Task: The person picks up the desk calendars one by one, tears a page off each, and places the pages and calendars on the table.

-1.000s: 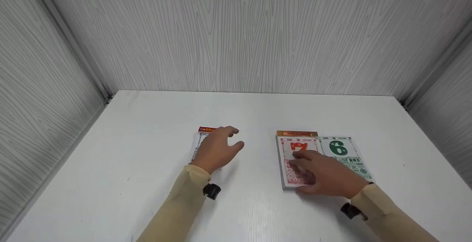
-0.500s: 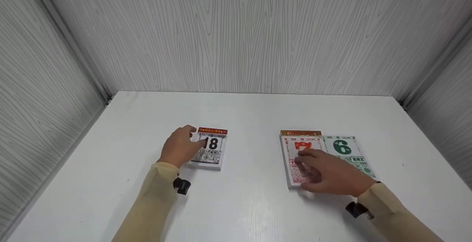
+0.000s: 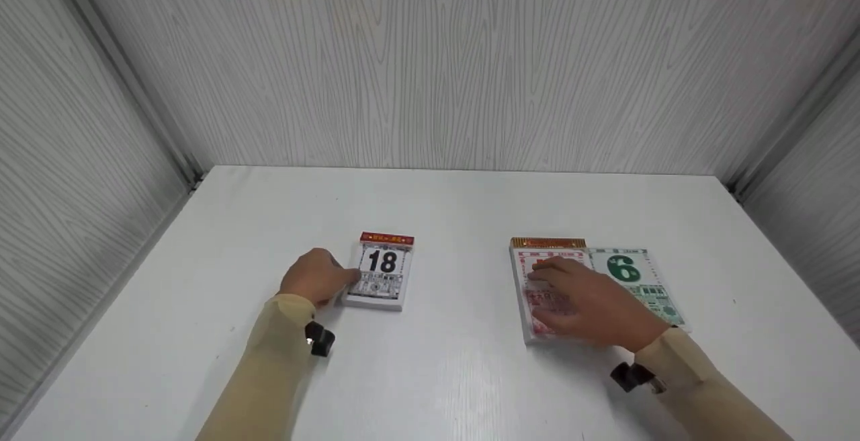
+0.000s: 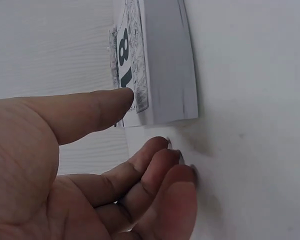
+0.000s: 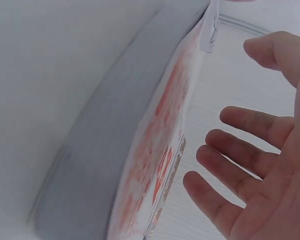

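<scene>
A small calendar pad [image 3: 383, 271] showing a black 18 lies left of centre on the white table [image 3: 457, 212]. My left hand [image 3: 334, 282] sits at its left edge. In the left wrist view the thumb [image 4: 90, 112] reaches the pad [image 4: 165, 65] at its top page, and the curled fingers [image 4: 165, 165] rest on the table beside the corner. A thicker pad with a red page [image 3: 531, 323] lies at the right. My right hand [image 3: 561, 279] lies flat over it with the fingers [image 5: 240, 125] straight and spread above the red page [image 5: 155, 170].
A loose sheet with a green 6 [image 3: 631, 276] lies flat against the red pad's right side. Grey wood-grain walls [image 3: 430, 64] close the table at the back and both sides.
My left hand has drawn off the 18 pad to its left edge, uncovering the number. My right hand has slid forward and now covers the red 7.
</scene>
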Motion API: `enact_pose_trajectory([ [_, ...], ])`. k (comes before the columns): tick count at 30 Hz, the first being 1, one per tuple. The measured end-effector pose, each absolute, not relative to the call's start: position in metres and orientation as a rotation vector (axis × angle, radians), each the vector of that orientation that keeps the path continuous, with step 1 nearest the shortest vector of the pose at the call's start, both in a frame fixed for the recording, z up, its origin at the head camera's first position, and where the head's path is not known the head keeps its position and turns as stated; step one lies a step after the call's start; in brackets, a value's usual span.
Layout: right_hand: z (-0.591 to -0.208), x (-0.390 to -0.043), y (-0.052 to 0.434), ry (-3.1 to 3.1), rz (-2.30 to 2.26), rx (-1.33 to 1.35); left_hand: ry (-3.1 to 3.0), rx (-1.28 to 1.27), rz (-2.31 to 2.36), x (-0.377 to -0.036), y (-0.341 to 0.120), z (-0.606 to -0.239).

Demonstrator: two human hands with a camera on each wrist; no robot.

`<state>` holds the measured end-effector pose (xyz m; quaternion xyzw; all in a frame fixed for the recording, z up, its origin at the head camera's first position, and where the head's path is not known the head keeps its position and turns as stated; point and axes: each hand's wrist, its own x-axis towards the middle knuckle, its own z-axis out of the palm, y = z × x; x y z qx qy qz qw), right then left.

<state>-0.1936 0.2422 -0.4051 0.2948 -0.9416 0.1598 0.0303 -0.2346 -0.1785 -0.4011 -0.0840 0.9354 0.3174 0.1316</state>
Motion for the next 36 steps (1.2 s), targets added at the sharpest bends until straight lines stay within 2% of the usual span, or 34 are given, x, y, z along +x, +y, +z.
enact_pose_trajectory([
  [16,-0.404,-0.2,0.228,-2.896,0.566,0.864,2.61,-0.311,1.021,-0.239,-0.175,-0.409],
  [27,-0.404,-0.204,0.221,-2.909,0.621,0.843,2.581,-0.247,0.962,-0.24,-0.167,-0.401],
  [36,-0.404,-0.204,0.219,-2.923,0.603,0.833,2.528,-0.232,1.15,-0.241,-0.161,-0.407],
])
